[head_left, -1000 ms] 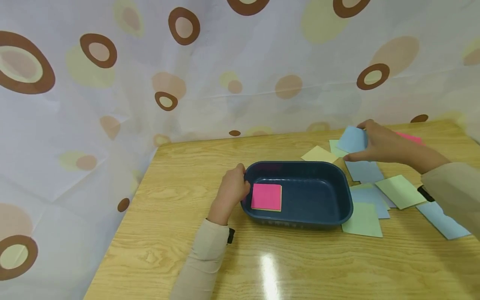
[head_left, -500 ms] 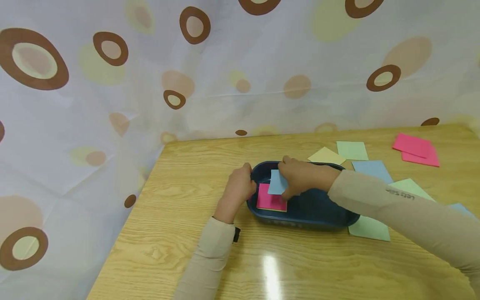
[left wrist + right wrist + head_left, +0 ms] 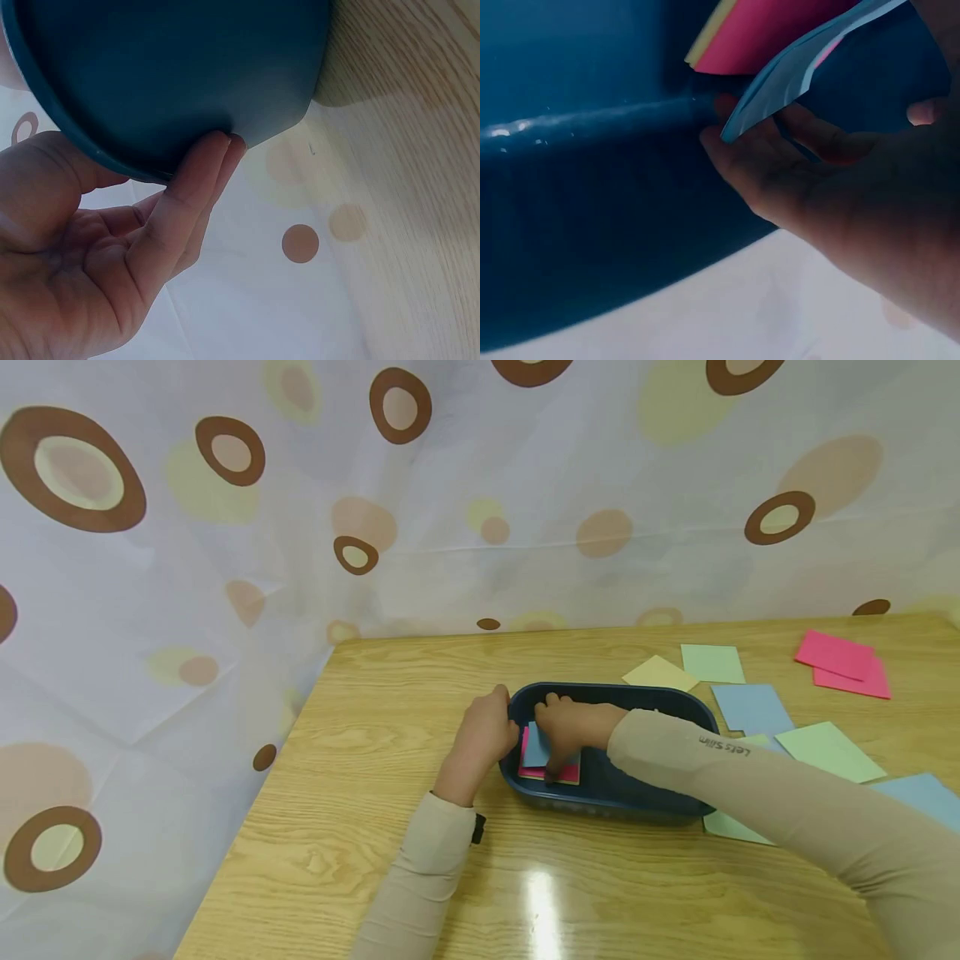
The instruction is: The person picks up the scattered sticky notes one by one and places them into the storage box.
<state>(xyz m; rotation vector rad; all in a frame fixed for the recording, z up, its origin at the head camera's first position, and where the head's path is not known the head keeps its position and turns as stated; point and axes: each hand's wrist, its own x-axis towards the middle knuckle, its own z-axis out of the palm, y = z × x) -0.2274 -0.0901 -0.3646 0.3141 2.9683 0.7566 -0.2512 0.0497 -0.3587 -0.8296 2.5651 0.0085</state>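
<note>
A dark blue plastic tub stands on the table. My left hand grips its left end at the rim; in the left wrist view the fingers press the outer wall, with the thumb at the rim. Inside the tub, my right hand holds blue sticky notes by their edges. These lie over a pink sticky note stack in the left part of the tub. The right wrist view shows the blue notes bent and tilted, with a yellow layer under the pink.
Loose sticky notes lie right of the tub: a yellow one, green ones, blue ones and a pink pair. A patterned curtain hangs behind the wooden table. My right forearm crosses over the tub's right end.
My right hand has carried the blue sticky notes from the pile at right leftward into the tub and lowered them over the pink stack. My left hand keeps its grip on the tub.
</note>
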